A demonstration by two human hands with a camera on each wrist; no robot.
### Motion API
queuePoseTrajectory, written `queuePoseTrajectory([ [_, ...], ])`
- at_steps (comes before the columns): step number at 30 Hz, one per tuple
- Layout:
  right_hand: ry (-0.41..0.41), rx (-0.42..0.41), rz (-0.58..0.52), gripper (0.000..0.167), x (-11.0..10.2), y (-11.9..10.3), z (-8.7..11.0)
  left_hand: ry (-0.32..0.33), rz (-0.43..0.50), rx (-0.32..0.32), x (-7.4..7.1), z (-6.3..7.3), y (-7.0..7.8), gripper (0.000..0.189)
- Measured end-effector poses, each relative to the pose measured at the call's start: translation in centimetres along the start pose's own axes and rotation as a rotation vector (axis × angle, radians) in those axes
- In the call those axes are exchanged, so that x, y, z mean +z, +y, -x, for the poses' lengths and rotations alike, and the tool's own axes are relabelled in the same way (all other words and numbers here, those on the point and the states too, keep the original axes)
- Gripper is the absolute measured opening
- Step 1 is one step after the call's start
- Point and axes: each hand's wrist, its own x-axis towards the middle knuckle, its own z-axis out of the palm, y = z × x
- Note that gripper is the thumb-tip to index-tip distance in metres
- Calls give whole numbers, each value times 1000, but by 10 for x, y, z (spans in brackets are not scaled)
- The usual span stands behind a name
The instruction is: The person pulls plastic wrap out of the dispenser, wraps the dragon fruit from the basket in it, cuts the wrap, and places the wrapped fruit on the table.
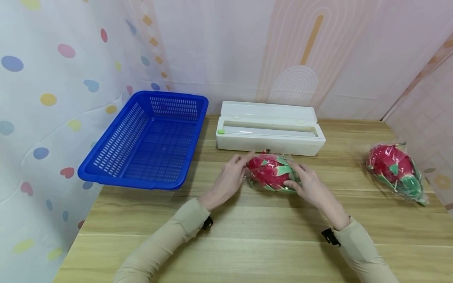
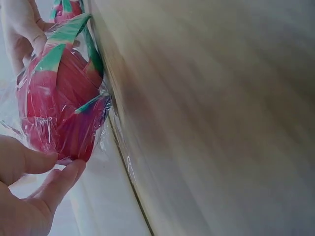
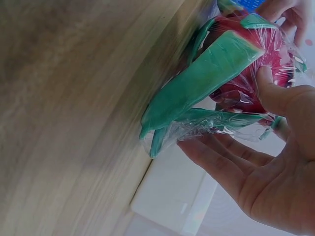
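A red dragon fruit (image 1: 267,171) with green scales, wrapped in clear plastic film, lies on the table between the two hands. My right hand (image 1: 309,184) grips its green-tipped end, thumb on the near side and fingers on the far side. At the opposite, red end, my left hand (image 1: 228,177) pinches the film-covered tip between thumb and fingers, as the left wrist view shows. Loose film (image 2: 10,113) sticks out beside the fruit there. In the right wrist view the long green scales (image 3: 202,83) show through the film.
Right behind the fruit stands a white cling-film box (image 1: 270,141), lid raised, roll inside. A blue plastic basket (image 1: 170,184) occupies the left of the wooden table (image 1: 244,243). Another film-wrapped dragon fruit (image 1: 394,169) lies at the right. Patterned curtains (image 1: 226,51) hang behind and at both sides.
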Motion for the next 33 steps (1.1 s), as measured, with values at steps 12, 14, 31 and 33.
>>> queuePoseTrajectory([
  [12,52,-48,-18,63,3,-1,-3,-128,128,-177,9,2,15,54],
  [14,58,-59,-31,62,3,0,-5,-122,163,-216,12,1,18,59],
  [31,44,-56,-177,50,1,11,-17,-10,433,-438,13,-20,13,38],
  [33,-15,-15,-247,52,-1,16,-18,-7,506,-462,10,-23,8,37],
])
